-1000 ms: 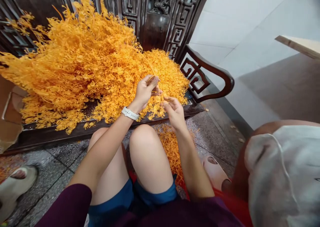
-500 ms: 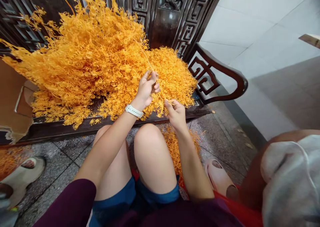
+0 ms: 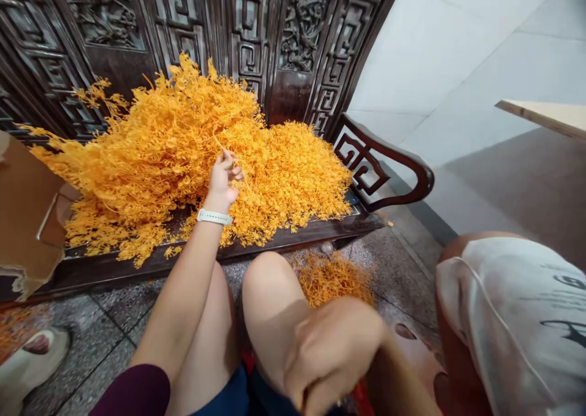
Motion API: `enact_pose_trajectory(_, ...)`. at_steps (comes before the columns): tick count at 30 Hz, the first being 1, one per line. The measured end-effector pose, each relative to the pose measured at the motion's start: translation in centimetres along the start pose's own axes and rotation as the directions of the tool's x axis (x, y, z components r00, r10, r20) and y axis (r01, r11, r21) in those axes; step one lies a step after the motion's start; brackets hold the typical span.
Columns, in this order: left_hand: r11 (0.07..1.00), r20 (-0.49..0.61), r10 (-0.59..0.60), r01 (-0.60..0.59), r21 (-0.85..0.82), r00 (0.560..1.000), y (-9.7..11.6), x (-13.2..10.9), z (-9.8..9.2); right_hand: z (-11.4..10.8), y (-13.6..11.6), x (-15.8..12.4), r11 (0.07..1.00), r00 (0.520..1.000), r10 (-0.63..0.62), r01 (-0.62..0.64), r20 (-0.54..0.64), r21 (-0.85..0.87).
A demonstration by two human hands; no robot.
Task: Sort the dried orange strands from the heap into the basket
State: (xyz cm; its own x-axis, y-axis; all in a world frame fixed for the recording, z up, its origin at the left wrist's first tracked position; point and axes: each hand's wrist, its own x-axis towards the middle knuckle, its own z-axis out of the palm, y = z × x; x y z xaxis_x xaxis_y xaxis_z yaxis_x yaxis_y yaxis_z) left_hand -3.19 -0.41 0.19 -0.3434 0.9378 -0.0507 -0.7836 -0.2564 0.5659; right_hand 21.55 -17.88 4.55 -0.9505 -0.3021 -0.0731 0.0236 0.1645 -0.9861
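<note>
A big heap of orange sprigs (image 3: 174, 141) lies on the dark carved wooden bench (image 3: 293, 236). My left hand (image 3: 223, 181), with a white watch band on its wrist, reaches into the heap and its fingers close on a thin orange sprig. My right hand (image 3: 332, 352) is low and close to the camera, over my right knee, blurred. Its fingers are curled in; what they hold, if anything, is hidden. A smaller pile of orange sprigs (image 3: 334, 279) lies on the floor by my knees.
The bench's curved armrest (image 3: 384, 172) stands at the right. A brown cardboard box (image 3: 27, 221) sits at the bench's left end. A grey cloth bag (image 3: 517, 324) is at lower right, a slipper (image 3: 32, 358) at lower left. A wooden board edge (image 3: 544, 114) juts in at right.
My right hand let go of the sprig and dropped back toward my lap. My left hand moved left into the heap. The camera tilted up.
</note>
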Motion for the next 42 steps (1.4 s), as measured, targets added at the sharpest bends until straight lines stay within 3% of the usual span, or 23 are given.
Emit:
enact_pose_trajectory(2,1.000,0.076,-0.002,0.000,0.025,0.997,-0.2,-0.8,0.0,-3.1,-0.5,-1.4,0.991,0.952,-0.094,0.116,-0.291,0.059)
enact_pose_trajectory(3,1.000,0.100,-0.009,0.006,0.024,0.995,-0.3,-1.1,0.2,-4.8,-0.7,-1.9,0.977,0.828,-0.148,0.207,-0.540,0.051)
enact_pose_trajectory(4,1.000,0.118,-0.023,0.021,0.016,0.993,-0.5,-1.4,0.3,-6.5,-0.8,-2.1,0.958,0.663,-0.179,0.285,-0.727,0.024)
enact_pose_trajectory(6,0.999,0.134,-0.047,0.049,-0.014,0.990,-0.9,-1.7,0.6,-8.9,-0.7,-2.1,0.900,0.292,-0.152,0.435,-0.944,-0.010)
enact_pose_trajectory(8,0.998,0.134,-0.046,0.051,-0.040,0.990,-1.2,-1.8,0.8,-9.6,0.0,-1.3,0.838,0.115,0.000,0.542,-0.993,0.063)
enact_pose_trajectory(10,0.997,0.165,-0.045,0.055,-0.056,0.985,-1.7,-2.2,1.1,-9.1,1.2,-0.2,0.850,0.050,0.119,0.511,-0.992,0.128)
enact_pose_trajectory(13,0.987,0.246,-0.089,0.118,-0.105,0.965,-2.6,-3.4,2.1,-7.8,3.5,1.0,0.997,-0.107,0.013,0.075,-0.994,0.005)
enact_pose_trajectory(15,0.974,0.240,-0.112,0.154,-0.166,0.964,-3.3,-4.3,2.9,-7.5,4.9,1.4,0.986,-0.182,-0.071,-0.163,-0.981,-0.042)
enact_pose_trajectory(17,0.960,0.196,-0.130,0.173,-0.222,0.972,-3.6,-4.9,3.5,-7.9,5.9,1.6,0.994,-0.171,0.022,-0.103,-0.985,0.040)
enact_pose_trajectory(19,0.950,0.178,-0.160,0.200,-0.240,0.971,-3.8,-5.3,3.9,-8.6,6.4,1.8,0.988,-0.104,0.138,0.090,-0.985,0.129)
enact_pose_trajectory(21,0.948,0.183,-0.179,0.220,-0.230,0.967,-3.8,-5.4,4.0,-9.5,6.7,1.9,0.980,-0.075,0.139,0.153,-0.987,0.126)
enact_pose_trajectory(25,0.957,0.211,-0.235,0.264,-0.118,0.949,-4.2,-5.7,4.0,-11.3,7.2,1.9,0.972,-0.286,-0.133,-0.224,-0.949,-0.069)
enact_pose_trajectory(27,0.961,0.215,-0.252,0.271,-0.062,0.944,-4.4,-5.8,4.1,-12.0,7.6,1.6,0.886,-0.326,-0.302,-0.442,-0.896,-0.138)
enact_pose_trajectory(31,0.978,0.155,-0.191,0.202,-0.055,0.969,-4.7,-5.3,4.1,-11.8,7.7,1.2,0.804,-0.289,-0.441,-0.549,-0.849,-0.231)
enact_pose_trajectory(32,0.982,0.132,-0.167,0.176,-0.064,0.977,-4.6,-4.9,4.0,-11.1,7.4,1.2,0.794,-0.267,-0.460,-0.550,-0.847,-0.259)
enact_pose_trajectory(33,0.985,0.109,-0.146,0.154,-0.074,0.983,-4.6,-4.4,3.8,-10.2,7.0,1.4,0.777,-0.202,-0.473,-0.555,-0.858,-0.297)
enact_pose_trajectory(34,0.987,0.086,-0.131,0.138,-0.086,0.988,-4.5,-3.8,3.4,-9.0,6.4,1.8,0.751,-0.096,-0.480,-0.560,-0.872,-0.351)
enact_pose_trajectory(35,0.987,0.059,-0.123,0.129,-0.099,0.991,-4.4,-3.0,3.0,-7.5,5.7,2.2,0.720,0.056,-0.472,-0.550,-0.880,-0.422)
enact_pose_trajectory(37,0.986,-0.008,-0.106,0.104,-0.129,0.994,-3.9,-1.5,1.8,-4.3,3.7,3.2,0.682,0.447,-0.405,-0.434,-0.798,-0.589)
enact_pose_trajectory(39,0.987,-0.077,-0.077,0.065,-0.149,0.994,-3.2,0.0,0.6,-1.8,1.6,3.8,0.713,0.807,-0.287,-0.181,-0.516,-0.678)
enact_pose_trajectory(40,0.987,-0.094,-0.066,0.051,-0.150,0.993,-2.7,0.5,0.1,-1.2,0.7,3.8,0.763,0.917,-0.229,-0.039,-0.326,-0.646)
enact_pose_trajectory(41,0.989,-0.099,-0.054,0.039,-0.146,0.994,-2.2,0.8,-0.3,-1.1,-0.1,3.6,0.825,0.970,-0.202,0.092,-0.138,-0.558)
enact_pose_trajectory(42,0.990,-0.094,-0.044,0.031,-0.139,0.995,-1.8,1.0,-0.6,-1.5,-0.5,3.2,0.882,0.972,-0.231,0.191,-0.043,-0.431)
